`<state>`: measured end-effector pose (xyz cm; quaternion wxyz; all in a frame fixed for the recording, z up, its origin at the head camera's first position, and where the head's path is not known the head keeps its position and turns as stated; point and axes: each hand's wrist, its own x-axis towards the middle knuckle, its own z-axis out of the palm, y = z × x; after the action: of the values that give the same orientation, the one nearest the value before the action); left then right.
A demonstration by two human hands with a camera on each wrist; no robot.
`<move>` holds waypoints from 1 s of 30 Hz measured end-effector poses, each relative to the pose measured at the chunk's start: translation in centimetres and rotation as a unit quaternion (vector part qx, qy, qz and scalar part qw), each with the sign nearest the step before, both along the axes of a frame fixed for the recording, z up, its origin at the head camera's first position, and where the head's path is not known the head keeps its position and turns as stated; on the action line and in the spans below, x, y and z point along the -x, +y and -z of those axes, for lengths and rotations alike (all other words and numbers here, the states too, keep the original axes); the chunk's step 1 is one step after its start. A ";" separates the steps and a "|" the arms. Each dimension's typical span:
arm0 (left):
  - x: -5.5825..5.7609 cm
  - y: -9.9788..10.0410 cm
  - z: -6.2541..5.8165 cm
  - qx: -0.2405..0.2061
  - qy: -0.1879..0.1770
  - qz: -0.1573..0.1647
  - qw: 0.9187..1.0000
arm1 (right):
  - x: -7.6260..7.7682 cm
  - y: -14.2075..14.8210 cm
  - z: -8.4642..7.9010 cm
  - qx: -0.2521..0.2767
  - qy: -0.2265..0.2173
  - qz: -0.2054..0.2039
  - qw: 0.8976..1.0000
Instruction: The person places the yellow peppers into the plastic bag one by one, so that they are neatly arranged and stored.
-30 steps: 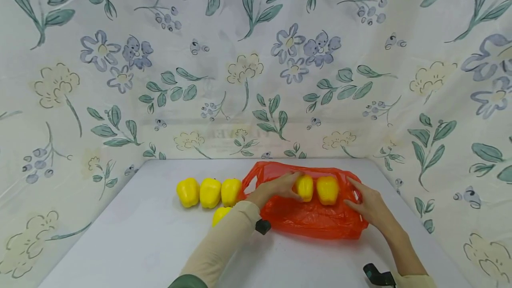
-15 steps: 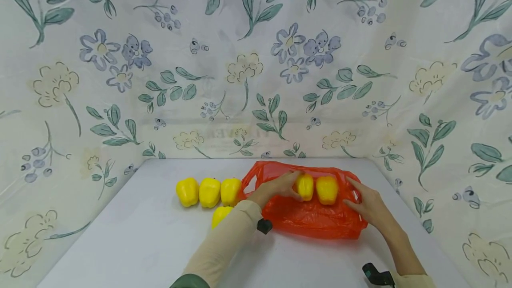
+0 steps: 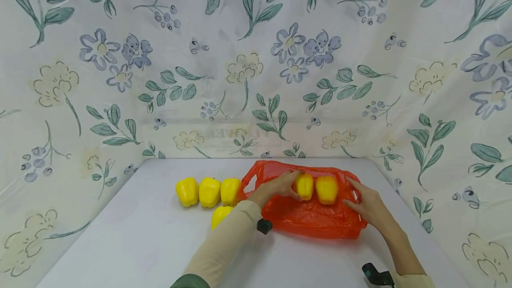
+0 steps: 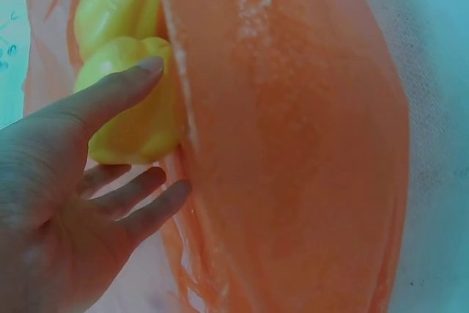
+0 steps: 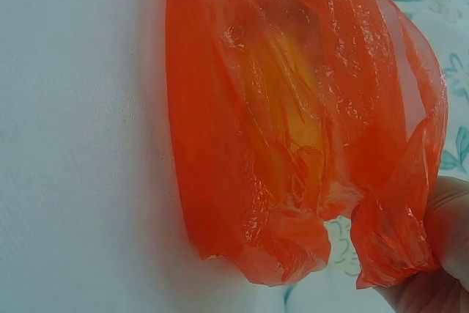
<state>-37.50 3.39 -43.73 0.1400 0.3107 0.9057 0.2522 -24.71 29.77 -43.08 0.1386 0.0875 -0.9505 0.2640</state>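
Observation:
A red plastic bag [image 3: 316, 221] lies on its side with two yellow bell peppers in its mouth. My left hand [image 3: 278, 186] holds the left bell pepper [image 3: 305, 187], its thumb [image 4: 121, 93] across it and the other fingers beyond and beside it. The right bell pepper [image 3: 326, 190] sits just beside that one. At the bag's right end my right hand [image 3: 370, 206] grips the bag's edge near a handle. In the right wrist view, only part of that hand shows, at the crumpled plastic, and a pepper glows yellow through the bag [image 5: 212, 144].
Three more yellow peppers [image 3: 210, 192] stand in a row left of the bag. Another pepper [image 3: 221, 217] sits in front of them, partly behind the left sleeve [image 3: 224, 243]. The white table [image 3: 132, 234] meets a floral curtain [image 3: 248, 92] at the back and sides.

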 end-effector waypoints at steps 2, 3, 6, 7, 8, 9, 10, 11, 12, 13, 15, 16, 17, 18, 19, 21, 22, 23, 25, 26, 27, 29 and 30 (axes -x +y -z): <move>-0.1 -0.1 -0.2 -0.004 0.000 -0.002 1.000 | 0.0 0.0 0.0 0.000 -0.001 0.000 1.000; -0.1 -0.1 -0.2 -0.005 0.002 -0.001 1.000 | 0.1 0.0 0.0 0.001 -0.001 0.000 1.000; -0.3 -0.3 -0.5 -0.004 -0.003 -0.009 1.000 | 0.1 -0.1 0.0 0.004 -0.005 0.001 1.000; -0.4 -0.3 -0.5 -0.002 -0.004 -0.011 1.000 | 0.1 -0.1 0.0 0.004 -0.008 0.001 1.000; -0.4 -0.4 -0.5 0.001 -0.006 -0.014 1.000 | 0.1 -0.1 0.0 0.005 -0.010 0.002 1.000; -0.5 -0.4 -0.5 0.004 -0.007 -0.016 1.000 | 0.0 -0.1 0.0 0.006 -0.013 0.002 1.000; -0.5 -0.5 -0.6 0.006 -0.007 -0.018 1.000 | 0.0 -0.1 0.0 0.006 -0.016 0.003 1.000; -0.6 -0.5 -0.6 0.008 -0.006 -0.018 1.000 | 0.0 -0.1 0.0 0.007 -0.019 0.004 1.000; -0.6 -0.6 -0.7 0.010 -0.005 -0.016 1.000 | 0.0 -0.1 0.0 0.007 -0.020 0.005 1.000; -0.6 -0.7 -0.8 0.016 0.000 -0.014 1.000 | 0.0 -0.2 0.0 0.007 -0.020 0.005 1.000; -0.8 -1.0 -1.5 0.022 0.006 -0.006 1.000 | -0.1 -0.2 -0.1 0.007 -0.021 0.005 1.000; -0.9 -1.2 -1.8 0.025 0.006 -0.001 1.000 | -0.1 -0.2 -0.1 0.007 -0.021 0.005 1.000; -0.9 -1.5 -2.2 0.035 0.010 0.006 0.999 | -0.1 -0.2 -0.1 0.007 -0.020 0.005 1.000; -1.0 -1.8 -2.7 0.046 0.008 0.014 0.999 | -0.1 -0.2 -0.1 0.006 -0.020 0.005 1.000; -1.1 -2.3 -3.2 0.057 0.008 0.024 0.998 | -0.1 -0.2 0.0 0.005 -0.019 0.005 1.000; -1.4 -3.3 -4.2 0.079 0.003 0.040 0.996 | -0.1 -0.2 0.0 0.003 -0.018 0.005 1.000; -1.5 -3.8 -4.7 0.093 0.006 0.050 0.994 | -0.1 -0.2 0.0 0.002 -0.015 0.004 1.000; -1.7 -4.4 -5.2 0.104 0.010 0.063 0.993 | -0.1 -0.2 0.0 0.000 -0.013 0.003 1.000; -2.3 -5.7 -6.4 0.105 0.012 0.078 0.991 | -0.1 -0.2 -0.1 0.001 -0.010 0.001 1.000; -2.8 -6.4 -6.9 0.098 0.012 0.081 0.992 | -0.1 -0.2 -0.1 0.001 -0.011 0.000 1.000; -3.3 -7.2 -7.4 0.090 0.015 0.083 0.992 | -0.2 -0.2 -0.1 0.000 -0.011 0.000 1.000; -4.3 -8.7 -8.0 0.059 0.016 0.087 0.994 | -0.2 -0.2 -0.2 0.000 -0.013 -0.001 1.000; -4.9 -9.5 -8.4 0.045 0.013 0.082 0.996 | -0.2 -0.2 -0.2 0.000 -0.014 -0.002 1.000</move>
<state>-32.57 -6.14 -35.37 0.1623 0.3807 0.8892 0.1953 -24.55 29.59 -42.92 0.1252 0.0855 -0.9522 0.2650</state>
